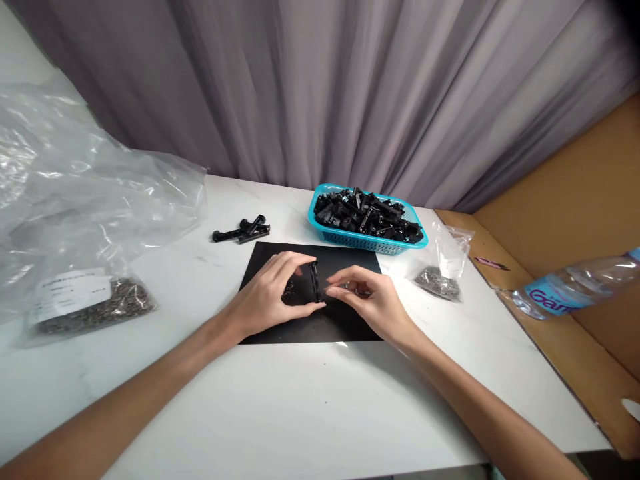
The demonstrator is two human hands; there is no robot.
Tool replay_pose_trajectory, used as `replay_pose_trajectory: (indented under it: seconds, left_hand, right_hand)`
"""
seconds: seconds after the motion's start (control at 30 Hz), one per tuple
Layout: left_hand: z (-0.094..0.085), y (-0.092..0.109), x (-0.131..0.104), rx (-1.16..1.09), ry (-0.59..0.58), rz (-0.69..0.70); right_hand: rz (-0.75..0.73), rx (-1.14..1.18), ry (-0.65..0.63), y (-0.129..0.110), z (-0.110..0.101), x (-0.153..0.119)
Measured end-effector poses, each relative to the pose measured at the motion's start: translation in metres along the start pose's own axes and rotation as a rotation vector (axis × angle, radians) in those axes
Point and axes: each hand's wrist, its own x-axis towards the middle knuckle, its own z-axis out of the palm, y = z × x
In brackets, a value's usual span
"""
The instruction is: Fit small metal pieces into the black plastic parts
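Observation:
A narrow black plastic part is held by its two ends between the thumb and a finger of my left hand, over a black mat. Just right of it is my right hand, with thumb and forefinger pinched together near the part's side. Whatever lies between those fingertips is too small to make out. Small metal pieces lie on the mat behind my left hand. More small shiny pieces show partly beneath my right hand.
Behind the mat stands a blue basket full of black parts. Several black parts lie left of it. Bags of small metal pieces rest at left and right. A bottle is at far right.

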Motion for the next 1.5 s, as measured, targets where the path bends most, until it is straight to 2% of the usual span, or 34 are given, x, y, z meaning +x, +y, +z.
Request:
replay_pose_trajectory:
  seconds: [0.2,0.43,0.63,0.73,0.9,1.23,1.5]
  left_hand:
    - [-0.004,0.007,0.001,0.023,0.085,0.072]
    - [0.0,0.006,0.001,-0.005,0.101,0.013]
    - [0.0,0.005,-0.001,-0.013,0.112,-0.019]
    - [0.0,0.006,-0.001,-0.039,0.126,-0.032]
    - [0.0,0.006,-0.001,-0.031,0.129,-0.019]
    - [-0.003,0.008,0.0,-0.005,0.108,0.05]
    - [-0.005,0.007,0.001,0.049,0.076,0.076]
  right_hand:
    - [0.041,0.137,0.0,0.001,-0.003,0.003]
    - [0.063,0.198,-0.049,0.002,-0.005,0.004]
    - [-0.039,0.017,-0.048,-0.002,-0.005,0.001]
    - [-0.094,0.041,-0.069,-0.004,-0.005,0.002]
    - [-0.096,0.082,-0.057,-0.005,-0.004,0.002]
    - [-0.167,0.012,-0.063,-0.008,0.0,-0.002]
    - [-0.205,-0.085,-0.171,-0.003,-0.002,-0.002]
